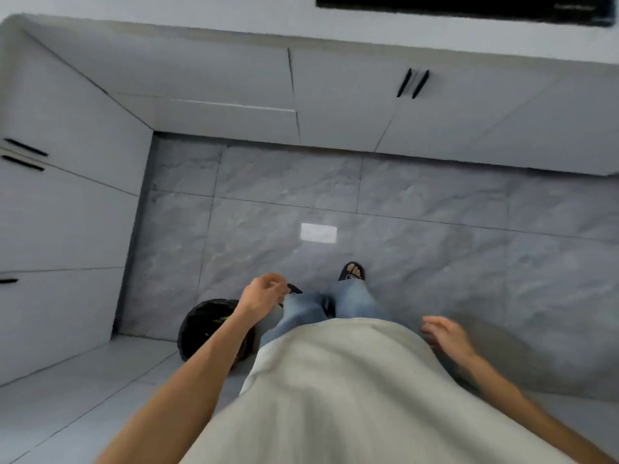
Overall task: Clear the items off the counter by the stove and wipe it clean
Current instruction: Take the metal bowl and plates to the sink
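The camera looks almost straight down at a grey tiled floor (418, 229), so very little of the job can be judged. Only a strip of the worktop (234, 25) shows along the top of the view, above the white cabinet doors (351, 105), with the dark edge of what may be the stove (469, 6) at the top right. That strip looks bare, but the part beside the stove is mostly out of view, so I cannot tell whether the items are already cleared or whether any wiping is done. No cloth or sponge is visible anywhere.

Both hands hang low beside the person's body and hold nothing. The left hand (264, 291) is in front of the jeans (301, 311), its fingers loosely curled and empty. The right hand (443, 334) is blurred, with its fingers relaxed and slightly spread, also empty. Each grip is well apart from the worktop, which lies ahead and above the hands in this view.

A black bin (207, 324) stands on the floor just behind the left forearm, near the corner of the cabinets.
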Motion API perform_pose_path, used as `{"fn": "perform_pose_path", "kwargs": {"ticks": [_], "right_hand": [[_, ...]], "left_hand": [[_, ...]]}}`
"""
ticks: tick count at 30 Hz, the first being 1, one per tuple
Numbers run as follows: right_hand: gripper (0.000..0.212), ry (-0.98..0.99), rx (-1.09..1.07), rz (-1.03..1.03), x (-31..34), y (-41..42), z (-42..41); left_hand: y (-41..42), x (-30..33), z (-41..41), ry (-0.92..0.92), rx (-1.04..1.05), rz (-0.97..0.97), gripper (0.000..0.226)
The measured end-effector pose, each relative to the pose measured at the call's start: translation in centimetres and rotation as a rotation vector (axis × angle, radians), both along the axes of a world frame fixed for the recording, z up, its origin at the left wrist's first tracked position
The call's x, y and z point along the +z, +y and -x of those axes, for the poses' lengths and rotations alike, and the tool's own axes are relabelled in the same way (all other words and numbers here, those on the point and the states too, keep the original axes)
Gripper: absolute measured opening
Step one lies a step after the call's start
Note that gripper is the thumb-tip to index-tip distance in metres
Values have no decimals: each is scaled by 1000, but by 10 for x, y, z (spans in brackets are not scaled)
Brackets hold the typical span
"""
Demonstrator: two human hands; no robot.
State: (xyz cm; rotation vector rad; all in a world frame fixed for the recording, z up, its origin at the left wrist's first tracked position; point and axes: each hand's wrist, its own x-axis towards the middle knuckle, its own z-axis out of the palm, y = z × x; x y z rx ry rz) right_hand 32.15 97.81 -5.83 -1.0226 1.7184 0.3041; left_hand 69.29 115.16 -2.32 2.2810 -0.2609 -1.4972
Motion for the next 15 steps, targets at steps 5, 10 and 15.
{"fn": "perform_pose_path", "kwargs": {"ticks": [5,10,15], "right_hand": [[28,-43,-107,-12,2,-22,23],[27,-94,-283,87,7,-72,21],[17,-175,-459,188,17,-134,23]], "left_hand": [[-38,-9,9,-34,-81,-96,21],[-64,-13,14,-20,-118,-191,18],[-111,-13,-6,17,-264,-311,15]]}}
